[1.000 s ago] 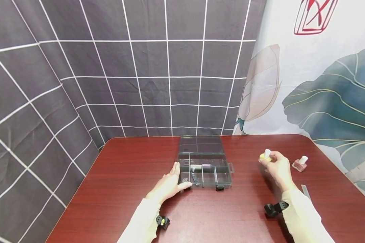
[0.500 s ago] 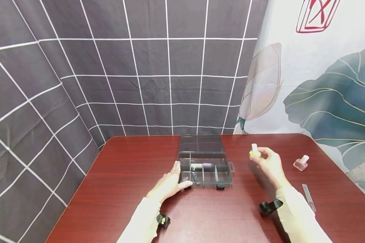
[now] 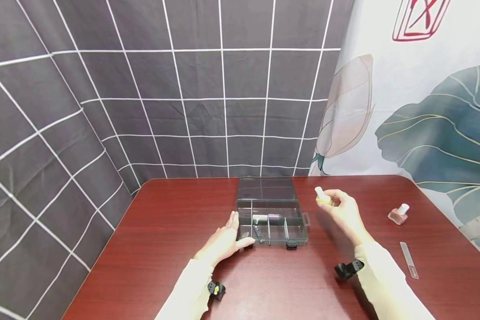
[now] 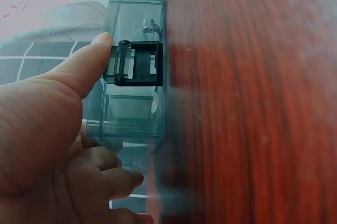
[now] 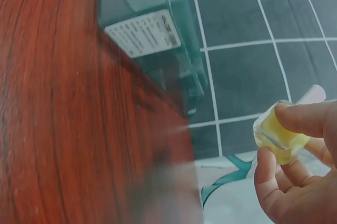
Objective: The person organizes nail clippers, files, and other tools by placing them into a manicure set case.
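A clear plastic compartment box (image 3: 278,242) stands with its lid (image 3: 266,189) laid back. My left hand (image 3: 221,243) rests at its front left corner, fingers along the side and thumb on the front rim, beside a black latch (image 4: 139,63) in the left wrist view. My right hand (image 3: 346,215) pinches a small bottle of yellow nail polish (image 3: 324,201) with a white cap, raised just right of the box. Thumb and fingertips hold the bottle's body in the right wrist view. Inside the box lie a nail clipper (image 3: 258,232) and a purple-and-silver tube (image 3: 266,218).
A pink nail polish bottle (image 3: 398,215) leans on its side at the right of the reddish wooden table (image 3: 164,213). Nearer the front lies a flat nail file (image 3: 409,260). Dark gridded cloth (image 3: 200,120) hangs behind the table.
My right hand has carried the yellow nail polish leftward toward the box, and its white cap now tilts left. The left hand has stayed at the box's corner.
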The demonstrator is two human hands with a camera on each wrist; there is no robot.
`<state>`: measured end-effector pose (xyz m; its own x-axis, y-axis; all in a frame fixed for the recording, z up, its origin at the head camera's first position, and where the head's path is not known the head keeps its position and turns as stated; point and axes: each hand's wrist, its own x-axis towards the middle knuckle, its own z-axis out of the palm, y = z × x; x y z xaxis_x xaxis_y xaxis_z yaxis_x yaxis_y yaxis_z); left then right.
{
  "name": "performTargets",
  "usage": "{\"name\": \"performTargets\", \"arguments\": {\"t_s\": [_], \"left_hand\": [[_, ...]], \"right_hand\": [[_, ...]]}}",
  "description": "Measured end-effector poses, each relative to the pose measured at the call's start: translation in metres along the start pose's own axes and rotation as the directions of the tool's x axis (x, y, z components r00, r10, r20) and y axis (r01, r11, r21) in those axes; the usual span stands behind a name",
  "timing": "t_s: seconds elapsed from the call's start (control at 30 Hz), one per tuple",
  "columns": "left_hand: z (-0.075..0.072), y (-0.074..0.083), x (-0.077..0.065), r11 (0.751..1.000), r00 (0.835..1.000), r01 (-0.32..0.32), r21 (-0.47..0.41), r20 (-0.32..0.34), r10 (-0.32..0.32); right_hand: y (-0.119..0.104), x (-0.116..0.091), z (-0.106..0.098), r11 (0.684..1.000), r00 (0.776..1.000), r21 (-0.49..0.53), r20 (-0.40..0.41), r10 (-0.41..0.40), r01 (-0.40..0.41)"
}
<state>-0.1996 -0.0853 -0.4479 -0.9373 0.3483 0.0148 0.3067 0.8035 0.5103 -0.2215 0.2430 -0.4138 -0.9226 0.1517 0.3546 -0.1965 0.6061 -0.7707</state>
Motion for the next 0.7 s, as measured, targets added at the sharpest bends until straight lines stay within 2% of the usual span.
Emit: {"name": "performTargets", "arguments": {"t_s": [0.23,0.37,0.7], "left_hand": [[-0.002,0.001,0.0,1.0,1.0,0.006,0.005,0.004,-0.006],[-0.003,0.002,0.0,1.0,1.0,0.003,-0.011,0.025,-0.002],[-0.002,0.001,-0.001,1.0,1.0,-0.001,0.006,0.025,0.001]], "right_hand": [[-0.009,0.005,0.01,0.997,0.996,0.004,0.028,-0.081,0.081],[-0.012,0.007,0.016,0.995,0.994,-0.002,0.05,-0.102,0.102],[-0.019,0.009,0.033,0.992,0.988,-0.001,0.089,-0.123,0.123]]}}
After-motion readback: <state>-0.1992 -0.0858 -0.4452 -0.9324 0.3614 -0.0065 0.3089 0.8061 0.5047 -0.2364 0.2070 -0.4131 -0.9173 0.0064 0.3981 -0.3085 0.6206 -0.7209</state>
